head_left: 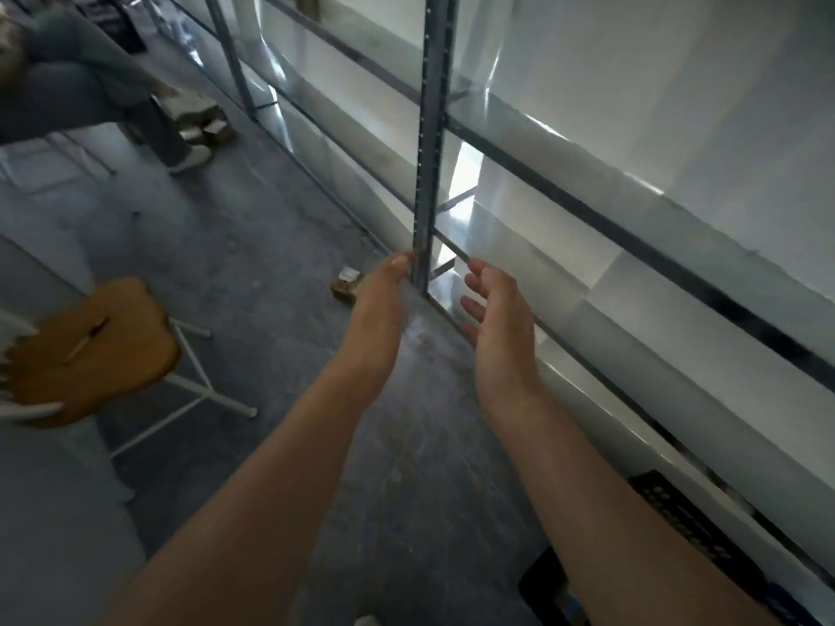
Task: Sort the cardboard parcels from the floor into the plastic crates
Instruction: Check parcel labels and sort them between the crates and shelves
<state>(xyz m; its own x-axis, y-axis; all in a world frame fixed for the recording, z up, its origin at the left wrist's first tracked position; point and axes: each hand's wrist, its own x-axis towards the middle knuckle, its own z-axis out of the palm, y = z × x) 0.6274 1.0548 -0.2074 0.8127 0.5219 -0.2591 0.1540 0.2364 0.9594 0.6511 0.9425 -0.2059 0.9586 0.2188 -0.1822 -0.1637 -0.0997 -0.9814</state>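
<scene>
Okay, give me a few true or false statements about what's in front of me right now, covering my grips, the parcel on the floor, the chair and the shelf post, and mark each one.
1. The left grip and the right grip both hold nothing. True.
2. A small cardboard parcel lies on the floor just beyond the left grip. True.
3. The wooden chair stands to the right of the arms. False: it stands to their left.
4. The right grip is curled round the metal shelf upright. False: its fingers are relaxed and apart from the upright.
</scene>
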